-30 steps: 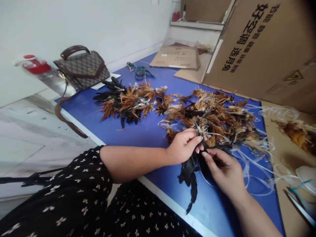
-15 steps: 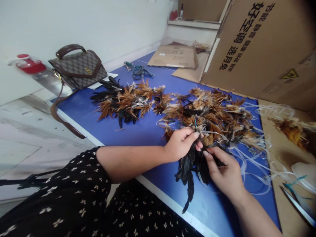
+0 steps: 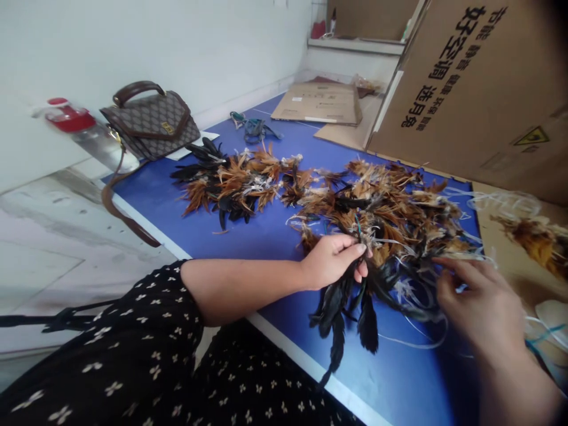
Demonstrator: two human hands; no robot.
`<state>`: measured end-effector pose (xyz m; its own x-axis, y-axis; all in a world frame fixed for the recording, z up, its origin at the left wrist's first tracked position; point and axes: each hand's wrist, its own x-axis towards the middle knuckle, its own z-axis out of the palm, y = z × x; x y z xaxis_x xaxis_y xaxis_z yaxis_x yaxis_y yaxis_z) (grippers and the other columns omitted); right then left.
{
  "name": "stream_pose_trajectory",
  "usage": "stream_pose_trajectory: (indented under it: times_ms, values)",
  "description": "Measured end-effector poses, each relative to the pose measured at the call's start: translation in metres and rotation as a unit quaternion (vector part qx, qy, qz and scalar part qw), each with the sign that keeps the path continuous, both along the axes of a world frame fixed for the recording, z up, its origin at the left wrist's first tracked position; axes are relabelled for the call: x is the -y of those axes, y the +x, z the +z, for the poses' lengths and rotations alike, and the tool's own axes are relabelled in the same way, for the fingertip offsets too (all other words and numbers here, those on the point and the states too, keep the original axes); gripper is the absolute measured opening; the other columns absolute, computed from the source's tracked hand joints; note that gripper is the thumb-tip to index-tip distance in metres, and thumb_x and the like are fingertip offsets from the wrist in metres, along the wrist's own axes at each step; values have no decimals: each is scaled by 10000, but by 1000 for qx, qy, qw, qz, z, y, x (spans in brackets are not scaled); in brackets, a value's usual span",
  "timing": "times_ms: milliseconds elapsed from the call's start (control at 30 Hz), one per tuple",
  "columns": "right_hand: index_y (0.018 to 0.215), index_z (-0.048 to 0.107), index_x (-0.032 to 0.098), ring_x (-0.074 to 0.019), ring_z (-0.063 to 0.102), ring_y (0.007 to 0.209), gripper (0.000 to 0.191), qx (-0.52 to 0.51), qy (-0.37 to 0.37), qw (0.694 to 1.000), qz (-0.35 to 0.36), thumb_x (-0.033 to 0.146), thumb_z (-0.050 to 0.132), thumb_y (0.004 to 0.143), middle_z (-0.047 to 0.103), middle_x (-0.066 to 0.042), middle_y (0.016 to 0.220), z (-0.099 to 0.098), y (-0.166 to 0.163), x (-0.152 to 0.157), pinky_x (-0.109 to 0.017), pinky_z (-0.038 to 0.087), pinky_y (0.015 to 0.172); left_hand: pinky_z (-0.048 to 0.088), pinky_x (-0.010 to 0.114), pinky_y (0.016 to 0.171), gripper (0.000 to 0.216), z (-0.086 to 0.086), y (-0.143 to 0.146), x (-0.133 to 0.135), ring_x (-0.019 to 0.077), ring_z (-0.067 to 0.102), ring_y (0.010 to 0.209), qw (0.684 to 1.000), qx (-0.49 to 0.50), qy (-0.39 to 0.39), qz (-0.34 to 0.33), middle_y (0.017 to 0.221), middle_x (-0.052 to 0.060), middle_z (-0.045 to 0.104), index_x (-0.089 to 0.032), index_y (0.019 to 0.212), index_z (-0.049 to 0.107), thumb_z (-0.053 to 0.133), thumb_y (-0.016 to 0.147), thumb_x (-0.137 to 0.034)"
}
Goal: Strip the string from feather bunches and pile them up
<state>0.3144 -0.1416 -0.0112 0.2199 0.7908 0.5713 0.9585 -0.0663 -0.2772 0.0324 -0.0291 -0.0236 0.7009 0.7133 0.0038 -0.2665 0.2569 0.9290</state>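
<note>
My left hand (image 3: 339,260) is closed, thumb against fingers, round the bound top of a bunch of black feathers (image 3: 337,313). The dark feathers hang below it over the table's front edge, and a white tie string (image 3: 390,241) and a bit of green thread stick out near the grip. To the right, my right hand (image 3: 481,296) reaches to the edge of the feather pile, index finger stretched out and thumb apart from it. Its fingertips are by dark feathers and loose white strings (image 3: 426,290); the hand is slightly blurred, and I see nothing held.
Brown feather bunches (image 3: 377,201) cover the blue table (image 3: 164,231). More brown and black bunches (image 3: 244,177) lie left. A handbag (image 3: 153,124) and red-capped bottle (image 3: 89,133) stand far left. Teal strips (image 3: 257,129), flat cardboard (image 3: 317,103) and a large carton (image 3: 479,89) are behind.
My right hand has left the black feather bunch and moved right to the pile's edge. The left hand keeps its hold on the bunch. The view has shifted slightly.
</note>
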Motion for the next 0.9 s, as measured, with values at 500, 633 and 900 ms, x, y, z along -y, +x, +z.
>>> stream_pose_trajectory:
  times_ms: [500,633,900]
  values:
    - [1035,860,235,-212,663,855,287,16,40,999,27,434,654,1046,748,-97,1020,-7,1,-6,-335,490,717,644,283,684,473,24,-4,-20,174,821,789,969,37,118,216,1108,136,820,-134,1199,675,707,1062,-586]
    - [1076,819,189,-227,723,950,236,-29,125,992,4,398,725,1019,800,-142,1127,8,-15,-1,-348,555,865,660,279,681,498,45,-12,-16,220,852,981,934,88,207,277,1413,177,722,-159,1335,692,687,1077,-585]
    - [1055,830,198,-134,659,675,457,-428,102,898,-20,588,937,842,769,-54,898,25,-80,12,-249,523,616,607,263,680,456,43,-9,26,113,709,662,992,88,62,62,832,64,748,-124,1042,696,682,1086,-578]
